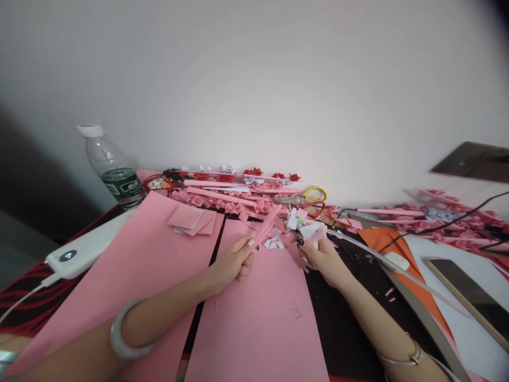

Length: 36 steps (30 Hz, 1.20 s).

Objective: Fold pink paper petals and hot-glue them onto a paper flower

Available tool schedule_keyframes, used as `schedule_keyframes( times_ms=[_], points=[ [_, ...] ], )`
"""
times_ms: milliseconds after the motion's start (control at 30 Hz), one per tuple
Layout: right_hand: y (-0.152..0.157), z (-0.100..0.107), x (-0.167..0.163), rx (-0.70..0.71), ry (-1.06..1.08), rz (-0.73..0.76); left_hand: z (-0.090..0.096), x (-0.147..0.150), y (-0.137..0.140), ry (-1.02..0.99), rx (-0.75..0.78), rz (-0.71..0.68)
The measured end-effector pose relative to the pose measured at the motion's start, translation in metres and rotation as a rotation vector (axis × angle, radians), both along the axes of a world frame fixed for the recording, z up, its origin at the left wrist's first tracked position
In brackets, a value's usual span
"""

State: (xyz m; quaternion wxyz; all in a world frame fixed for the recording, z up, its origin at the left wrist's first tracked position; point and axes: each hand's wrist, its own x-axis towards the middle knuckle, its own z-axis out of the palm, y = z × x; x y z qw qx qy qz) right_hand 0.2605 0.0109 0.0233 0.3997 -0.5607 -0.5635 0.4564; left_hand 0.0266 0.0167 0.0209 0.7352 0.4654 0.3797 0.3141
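My left hand (238, 260) is closed on a pink rolled paper strip (267, 227), which slants up to the right over a large pink sheet (254, 318). My right hand (318, 257) has its fingers curled at a small cluster of white and pale pink paper pieces (312, 231). What exactly those fingers grip is hidden. Between the two hands a folded white paper piece (274, 242) lies on the pink sheet. Just beyond the right hand are scissors (306, 199) with yellow and red handles.
Paper flowers (226, 200) and pink rolls line the wall. A water bottle (115, 170), a white power bank (85, 246) and a stack of small pink sheets (193, 219) are on the left. To the right lie orange paper (417, 281), a white plug (396, 261) and a phone (469, 297).
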Motion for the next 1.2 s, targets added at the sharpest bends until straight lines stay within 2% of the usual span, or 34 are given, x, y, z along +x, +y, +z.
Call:
schedule_keyframes(
  times_ms=[267, 567, 633, 767, 833, 1033, 1200],
  points=[
    [-0.005, 0.002, 0.001, -0.109, 0.022, 0.154, 0.004, 0.000, -0.001, 0.015, -0.004, 0.015],
    [-0.001, 0.010, -0.003, 0.024, 0.230, 0.002, 0.003, -0.003, 0.003, -0.032, -0.004, 0.138],
    [-0.001, 0.009, -0.002, 0.072, 0.143, -0.020, 0.004, -0.003, 0.004, -0.038, 0.004, 0.159],
    [-0.001, 0.006, 0.004, 0.183, -0.235, -0.061, 0.005, -0.003, 0.005, -0.041, 0.034, 0.160],
    [-0.002, 0.006, 0.004, 0.227, -0.347, -0.071, 0.007, -0.003, 0.004, -0.041, 0.050, 0.155],
    [-0.008, 0.015, -0.010, 0.293, -0.411, 0.051, 0.009, -0.004, 0.001, -0.002, 0.113, 0.112],
    [-0.013, 0.021, -0.019, 0.307, -0.397, 0.105, 0.010, -0.003, 0.000, 0.083, 0.130, 0.137]
  ],
)
